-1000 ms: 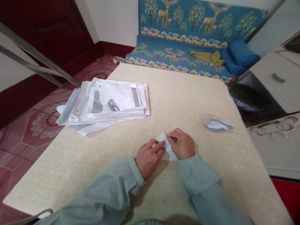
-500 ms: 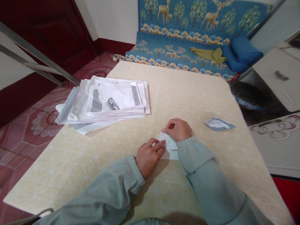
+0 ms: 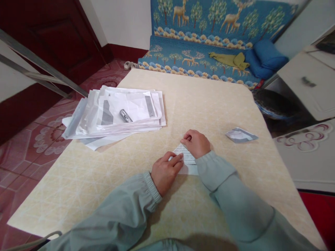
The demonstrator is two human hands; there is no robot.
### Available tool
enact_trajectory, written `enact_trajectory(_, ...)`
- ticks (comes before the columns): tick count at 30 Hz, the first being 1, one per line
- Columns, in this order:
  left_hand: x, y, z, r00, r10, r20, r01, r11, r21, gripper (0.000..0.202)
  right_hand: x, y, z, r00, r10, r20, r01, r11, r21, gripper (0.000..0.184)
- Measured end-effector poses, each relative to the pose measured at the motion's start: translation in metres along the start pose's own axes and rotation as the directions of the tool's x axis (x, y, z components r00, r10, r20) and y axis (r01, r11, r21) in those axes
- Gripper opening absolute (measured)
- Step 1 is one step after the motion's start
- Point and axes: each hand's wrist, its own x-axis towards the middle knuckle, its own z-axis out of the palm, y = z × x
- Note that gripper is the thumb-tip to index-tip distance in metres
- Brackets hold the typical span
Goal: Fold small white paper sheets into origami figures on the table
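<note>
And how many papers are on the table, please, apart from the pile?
2: one paper partly under the left hand and right hand, another paper near the right edge of the table. The hands may hide more.

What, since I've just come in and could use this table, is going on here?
A person in pale green sleeves is handling a small folded paper on the table. The left hand rests its fingers on it, and the right hand is curled at its pointed top; whether it pinches the paper is unclear. A stack of sheets with a small metallic object on top lies to the left, another folded piece to the right.
</note>
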Motion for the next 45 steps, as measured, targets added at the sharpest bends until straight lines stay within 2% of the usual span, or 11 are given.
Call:
enact_trajectory(3,0.000,0.000,0.000,1.000,0.013,-0.005,-0.013,1.000,0.000,0.017,-0.030,-0.006,-0.001,0.970,-0.240,-0.040,0.241,0.969,0.051,0.041)
enact_trajectory(5,0.000,0.000,-0.001,1.000,0.022,0.019,-0.022,1.000,-0.014,0.014,-0.058,-0.004,0.003,0.928,-0.369,0.049,0.371,0.929,-0.020,0.058)
enact_trajectory(9,-0.001,-0.001,-0.004,0.996,0.055,0.071,-0.057,0.998,0.027,0.017,-0.106,0.023,0.005,0.913,-0.386,0.128,0.406,0.890,-0.209,0.079)
enact_trajectory(12,-0.002,-0.003,-0.004,0.994,0.083,0.073,-0.088,0.994,0.069,0.021,-0.122,0.048,-0.009,0.926,-0.342,0.163,0.377,0.873,-0.309,0.079)
enact_trajectory(17,-0.004,-0.003,0.000,0.993,0.108,0.057,-0.113,0.990,0.087,0.022,-0.113,0.043,-0.025,0.957,-0.279,0.082,0.290,0.893,-0.344,0.062)
enact_trajectory(21,-0.006,-0.006,0.001,0.991,0.122,0.058,-0.125,0.991,0.047,0.027,-0.094,0.028,-0.007,0.884,-0.467,0.037,0.468,0.879,-0.093,0.039)
enact_trajectory(25,-0.011,-0.014,-0.002,0.989,0.145,0.028,-0.141,0.984,-0.107,0.032,-0.086,0.031,0.004,0.875,-0.484,-0.024,0.484,0.875,0.007,0.042)
enact_trajectory(30,-0.012,-0.016,-0.006,0.996,0.006,-0.088,-0.032,0.955,-0.295,0.033,-0.084,0.025,-0.005,0.879,-0.477,0.007,0.476,0.876,-0.077,0.032)
enact_trajectory(35,-0.008,-0.014,-0.006,0.996,-0.042,-0.075,0.014,0.939,-0.345,0.027,-0.078,0.021,-0.010,0.852,-0.521,0.056,0.523,0.852,-0.015,0.021)
enact_trajectory(41,-0.011,-0.024,-0.010,0.999,0.030,-0.040,-0.041,0.952,-0.303,0.028,-0.076,0.032,-0.014,0.839,-0.534,0.100,0.533,0.845,0.039,0.042)
enact_trajectory(45,-0.012,-0.031,-0.011,0.999,0.038,-0.014,-0.040,0.941,-0.336,0.034,-0.076,0.035,-0.013,0.835,-0.542,0.099,0.541,0.840,0.034,0.040)
